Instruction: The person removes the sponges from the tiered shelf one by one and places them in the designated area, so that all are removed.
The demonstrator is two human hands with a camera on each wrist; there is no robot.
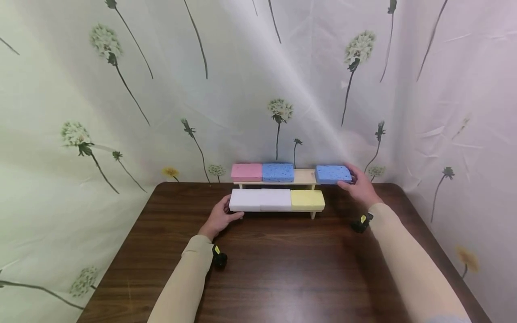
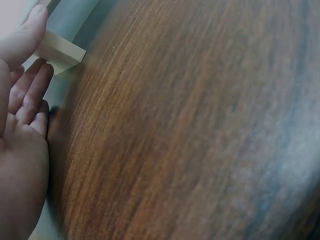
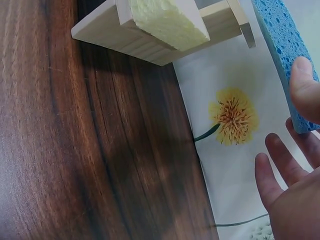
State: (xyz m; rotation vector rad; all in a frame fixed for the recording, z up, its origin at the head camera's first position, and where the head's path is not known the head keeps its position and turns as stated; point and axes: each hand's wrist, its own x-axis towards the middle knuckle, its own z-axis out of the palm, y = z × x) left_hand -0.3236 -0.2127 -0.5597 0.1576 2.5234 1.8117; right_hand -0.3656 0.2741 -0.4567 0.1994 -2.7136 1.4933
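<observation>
My right hand (image 1: 361,188) pinches a blue sponge (image 1: 333,174) by its right end, just past the right end of the upper tier. Its thumb lies on the porous face in the right wrist view. My left hand (image 1: 218,220) holds the left end of the small two-tier wooden rack (image 1: 304,176), thumb in front and fingers behind. On the upper tier sit a pink sponge (image 1: 247,172) and another blue sponge (image 1: 278,172), with bare wood to their right. The lower tier bears two white sponges (image 1: 245,200) and a yellow sponge (image 1: 308,200).
The rack stands near the back edge of a dark brown wooden table (image 1: 266,269). A pale curtain (image 1: 242,89) printed with dandelions hangs close behind the table and along its sides. A dark wrist camera (image 1: 362,222) is strapped at the right sleeve.
</observation>
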